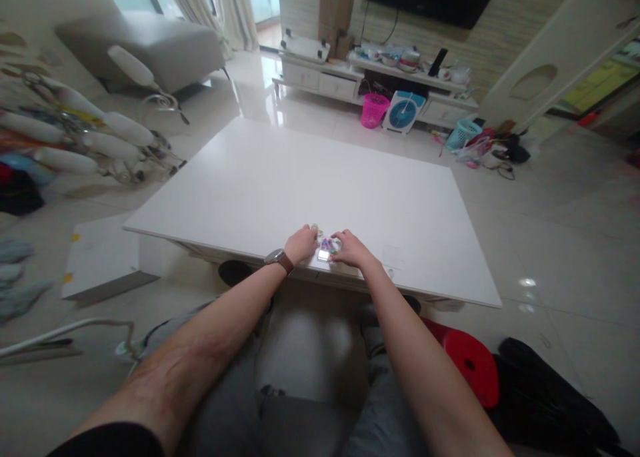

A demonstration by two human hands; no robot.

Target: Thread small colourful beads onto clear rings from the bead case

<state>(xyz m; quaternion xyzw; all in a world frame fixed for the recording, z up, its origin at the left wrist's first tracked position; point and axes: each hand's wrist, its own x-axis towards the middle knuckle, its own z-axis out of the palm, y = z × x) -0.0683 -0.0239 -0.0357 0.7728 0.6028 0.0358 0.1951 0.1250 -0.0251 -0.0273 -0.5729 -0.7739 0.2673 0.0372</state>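
Note:
Both hands are at the near edge of the white table (320,177), on either side of a cluster of small multicoloured pieces (327,243). My left hand (301,244), with a watch on the wrist, has its fingers curled in at the cluster's left side; what they pinch is too small to name. Small clear round pieces (316,228) lie by its fingertips. My right hand (351,249) curves thumb and fingers around the cluster's right side, on something I cannot make out. A small bright, pale square (324,256) lies just in front of the coloured pieces.
Another small clear round piece (391,272) sits near the table's front edge, right of my right forearm. A red stool (470,364) stands below on the right, a white box (107,254) on the left. Beyond the table are a pink basket (374,110) and a blue fan (404,112).

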